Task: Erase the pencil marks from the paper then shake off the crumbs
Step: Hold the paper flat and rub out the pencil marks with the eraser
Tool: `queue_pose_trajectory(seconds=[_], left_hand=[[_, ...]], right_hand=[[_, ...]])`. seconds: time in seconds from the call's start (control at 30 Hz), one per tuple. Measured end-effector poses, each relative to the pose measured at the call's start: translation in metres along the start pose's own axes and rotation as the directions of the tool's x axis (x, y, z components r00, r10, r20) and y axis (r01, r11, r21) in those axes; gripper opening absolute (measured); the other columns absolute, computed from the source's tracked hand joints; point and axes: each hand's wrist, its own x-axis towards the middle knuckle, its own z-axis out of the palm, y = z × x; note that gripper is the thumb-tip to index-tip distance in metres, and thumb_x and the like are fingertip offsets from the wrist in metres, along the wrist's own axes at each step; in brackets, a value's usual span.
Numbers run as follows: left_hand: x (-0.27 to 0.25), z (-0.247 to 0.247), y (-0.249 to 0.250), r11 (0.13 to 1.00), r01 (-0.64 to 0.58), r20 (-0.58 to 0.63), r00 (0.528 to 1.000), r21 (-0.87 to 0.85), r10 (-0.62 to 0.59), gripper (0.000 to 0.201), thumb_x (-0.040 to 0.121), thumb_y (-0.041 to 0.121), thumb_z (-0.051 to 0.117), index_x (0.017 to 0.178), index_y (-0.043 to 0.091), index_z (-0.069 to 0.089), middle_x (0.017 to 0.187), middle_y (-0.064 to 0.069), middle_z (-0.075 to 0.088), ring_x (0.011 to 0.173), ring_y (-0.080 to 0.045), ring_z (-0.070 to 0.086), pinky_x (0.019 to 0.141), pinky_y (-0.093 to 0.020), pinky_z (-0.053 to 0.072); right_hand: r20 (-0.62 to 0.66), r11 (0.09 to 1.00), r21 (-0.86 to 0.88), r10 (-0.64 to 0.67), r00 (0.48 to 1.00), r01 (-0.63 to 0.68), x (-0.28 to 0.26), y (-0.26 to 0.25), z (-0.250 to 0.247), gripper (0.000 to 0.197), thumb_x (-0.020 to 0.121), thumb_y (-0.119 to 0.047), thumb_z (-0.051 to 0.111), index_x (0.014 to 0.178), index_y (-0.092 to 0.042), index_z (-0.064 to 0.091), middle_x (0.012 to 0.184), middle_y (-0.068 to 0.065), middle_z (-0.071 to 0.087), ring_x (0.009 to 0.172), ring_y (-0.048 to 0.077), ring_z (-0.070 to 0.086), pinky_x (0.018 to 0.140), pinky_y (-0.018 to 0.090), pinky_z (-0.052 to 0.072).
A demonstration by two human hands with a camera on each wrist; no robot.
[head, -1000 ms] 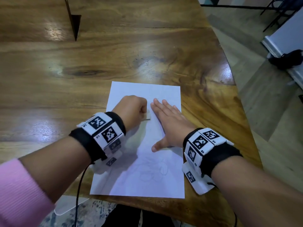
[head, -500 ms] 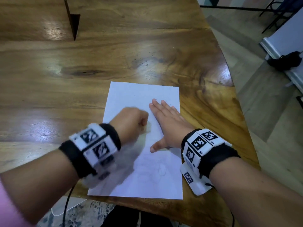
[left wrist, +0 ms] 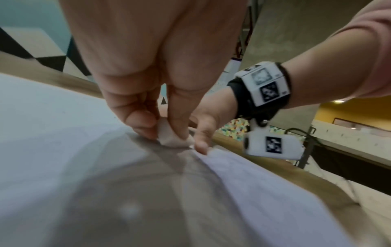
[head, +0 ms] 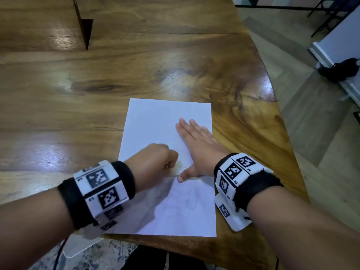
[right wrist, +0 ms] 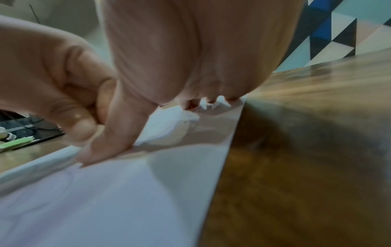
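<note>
— Pinching what, in your left hand?

— My eraser. Thumb and fingers are curled round it in a fist, and its white tip is pressed down onto the paper about mid-sheet. From the head view it is almost hidden; the left wrist view shows it plainly between thumb and fingertips.

— And your right hand?

— Spread flat, palm down, fingers straight and pointing toward 11 o'clock, thumb splayed out toward 8 o'clock. It presses on the paper's right half, at 3 o'clock from my left fist, thumb tip just beside the eraser.

— Where does the paper lie?

— Flat on the table, at the near edge, its long side running roughly 12 to 6. Its right edge is near the table's curved right rim.

— Any marks on it?

— Faint pencil marks show on the lower part, at 6 o'clock from my right thumb: loops and one small oval. A short dark stroke sits right by the thumb tip. Crumbs I cannot make out; the wrist views are too blurred.

— Anything else on the table?

— A dark wedge-shaped gap in the wood at 11 o'clock, far from the sheet.
</note>
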Motion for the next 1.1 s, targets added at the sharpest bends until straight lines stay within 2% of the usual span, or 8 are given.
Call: queue_pose_trajectory(seconds=[0.17,0.27,0.5,0.7,0.83,0.9,1.0,1.1], left_hand=[[0.031,-0.017,0.004,0.997,0.078,-0.103,0.992,-0.012,-0.079,0.003,0.08,0.008,0.056,0.081,0.007,0.06,0.069,0.0,0.045,0.073,-0.021,0.046,0.069,-0.03,0.036],[0.021,-0.008,0.006,0.998,0.067,-0.073,0.995,0.007,-0.066,0.016,0.082,0.007,0.054,0.069,0.014,0.046,0.064,0.006,0.032,0.069,-0.022,0.044,0.064,-0.029,0.034],[0.022,-0.008,0.005,0.991,0.127,-0.096,0.988,0.048,-0.121,0.005,0.081,0.012,0.059,0.081,0.009,0.055,0.081,-0.005,0.048,0.075,-0.024,0.046,0.068,-0.033,0.038],[0.032,-0.019,0.009,0.987,0.157,-0.125,0.979,-0.026,-0.159,0.007,0.074,0.011,0.062,0.074,0.017,0.058,0.064,0.009,0.046,0.073,-0.019,0.047,0.064,-0.025,0.034],[0.062,-0.032,0.014,0.983,0.148,-0.224,0.96,-0.111,-0.169,0.013,0.077,0.016,0.065,0.089,0.013,0.066,0.075,0.001,0.054,0.079,-0.02,0.051,0.071,-0.024,0.037],[0.063,-0.027,0.016,0.985,0.13,-0.236,0.959,-0.113,-0.154,0.011,0.077,0.014,0.064,0.087,0.011,0.068,0.075,0.0,0.053,0.079,-0.019,0.05,0.069,-0.021,0.036],[0.029,-0.007,0.014,0.995,0.035,-0.149,0.988,-0.096,-0.049,0.01,0.078,0.016,0.065,0.071,0.009,0.066,0.064,0.001,0.05,0.066,-0.017,0.045,0.052,-0.009,0.026],[0.007,0.006,0.009,0.996,-0.022,-0.038,0.999,-0.087,0.019,0.01,0.077,0.013,0.065,0.068,0.009,0.066,0.067,-0.008,0.06,0.064,-0.021,0.048,0.054,-0.015,0.03]], right_hand=[[-0.01,1.0,0.015,-0.001,1.0,0.001,0.0,0.0,0.0,0.133,0.06,-0.057,0.078,0.15,-0.022,-0.015,0.155,-0.01,-0.025,0.142,0.01,-0.025,0.114,0.029,-0.014],[-0.001,1.0,0.014,-0.006,1.0,0.006,0.0,0.001,0.001,0.133,0.062,-0.057,0.077,0.15,-0.021,-0.015,0.155,-0.009,-0.026,0.142,0.011,-0.026,0.115,0.03,-0.014],[-0.056,0.966,0.257,0.059,0.997,-0.043,-0.014,0.012,0.0,0.128,0.062,-0.035,0.085,0.151,-0.016,-0.005,0.158,-0.005,-0.016,0.144,0.005,-0.015,0.114,0.021,-0.008],[-0.035,0.989,0.119,0.087,0.996,-0.083,-0.029,0.024,0.009,0.128,0.062,-0.047,0.081,0.151,-0.015,-0.006,0.157,-0.005,-0.021,0.144,0.008,-0.018,0.115,0.025,-0.009],[-0.036,0.99,0.112,0.085,0.996,-0.081,-0.029,0.025,0.009,0.129,0.063,-0.049,0.08,0.15,-0.016,-0.008,0.156,-0.006,-0.023,0.143,0.008,-0.019,0.117,0.025,-0.009],[-0.039,0.992,0.103,0.083,0.996,-0.078,-0.03,0.026,0.01,0.128,0.064,-0.05,0.079,0.15,-0.016,-0.009,0.156,-0.006,-0.024,0.143,0.008,-0.019,0.117,0.025,-0.009],[-0.04,0.993,0.099,0.076,0.996,-0.072,-0.03,0.027,0.012,0.127,0.065,-0.051,0.078,0.15,-0.016,-0.009,0.156,-0.006,-0.024,0.143,0.007,-0.019,0.117,0.026,-0.008],[-0.043,0.992,0.105,0.068,0.997,-0.063,-0.03,0.029,0.013,0.128,0.065,-0.053,0.077,0.15,-0.017,-0.011,0.155,-0.007,-0.025,0.142,0.006,-0.021,0.118,0.026,-0.008]])
